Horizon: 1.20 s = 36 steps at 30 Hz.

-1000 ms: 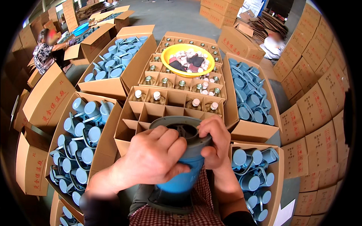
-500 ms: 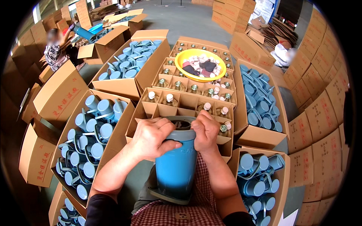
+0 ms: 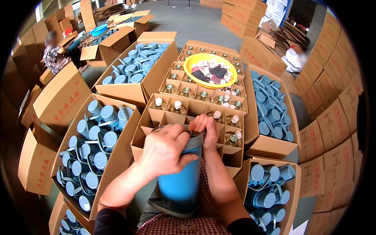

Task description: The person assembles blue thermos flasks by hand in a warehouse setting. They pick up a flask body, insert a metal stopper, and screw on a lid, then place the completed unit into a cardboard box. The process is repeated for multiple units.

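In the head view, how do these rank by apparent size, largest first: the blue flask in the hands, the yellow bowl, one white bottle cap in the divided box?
1. Blue flask, though it is nearest the camera, so its lead is unsure.
2. Yellow bowl.
3. White bottle cap, clearly smallest.

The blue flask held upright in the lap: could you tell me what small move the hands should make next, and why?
Probably a firm press or twist at the top rim. The left hand wraps the upper part of the blue flask, and the right hand pinches its grey rim, so both grips sit at the mouth. What lies under the fingers is hidden, so this is only a guess.
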### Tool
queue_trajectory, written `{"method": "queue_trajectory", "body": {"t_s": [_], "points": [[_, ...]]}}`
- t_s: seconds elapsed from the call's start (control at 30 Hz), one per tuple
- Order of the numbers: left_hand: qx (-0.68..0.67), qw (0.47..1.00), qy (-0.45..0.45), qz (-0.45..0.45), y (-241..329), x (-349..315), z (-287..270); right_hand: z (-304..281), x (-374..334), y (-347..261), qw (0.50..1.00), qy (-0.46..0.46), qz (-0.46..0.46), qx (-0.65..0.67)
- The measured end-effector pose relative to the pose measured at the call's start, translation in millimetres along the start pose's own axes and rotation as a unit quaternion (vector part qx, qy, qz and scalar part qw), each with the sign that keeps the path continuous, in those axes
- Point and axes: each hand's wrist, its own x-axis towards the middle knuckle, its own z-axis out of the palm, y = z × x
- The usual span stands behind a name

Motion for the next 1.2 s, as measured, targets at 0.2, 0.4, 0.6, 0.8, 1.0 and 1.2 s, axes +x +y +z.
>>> {"method": "queue_trajectory", "body": {"t_s": [0.2,0.4,0.6,0.8,1.0,1.2], "points": [[-0.025,0.996,0.087,-0.006,9.7,14.7,30.9,-7.6,2.3,12.7,0.967,0.084,0.146,0.191],[-0.319,0.939,0.124,0.032,-45.5,-13.8,38.4,-8.4,3.4,-67.6,0.925,-0.098,0.117,-0.349],[-0.298,0.950,0.023,0.095,-29.3,18.2,10.6,-22.7,6.2,-59.4,0.983,0.018,0.160,-0.089],[-0.351,0.928,0.066,0.108,-28.2,11.6,28.6,-12.5,-0.2,-61.4,0.965,-0.101,0.241,-0.020],[-0.608,0.793,-0.031,0.005,-65.7,-2.1,38.2,-3.5,2.3,-105.9,0.923,-0.178,0.101,-0.327],[-0.710,0.663,-0.015,-0.237,-65.1,-14.3,102.9,24.1,14.5,-151.1,0.901,-0.276,0.060,-0.330]]}}
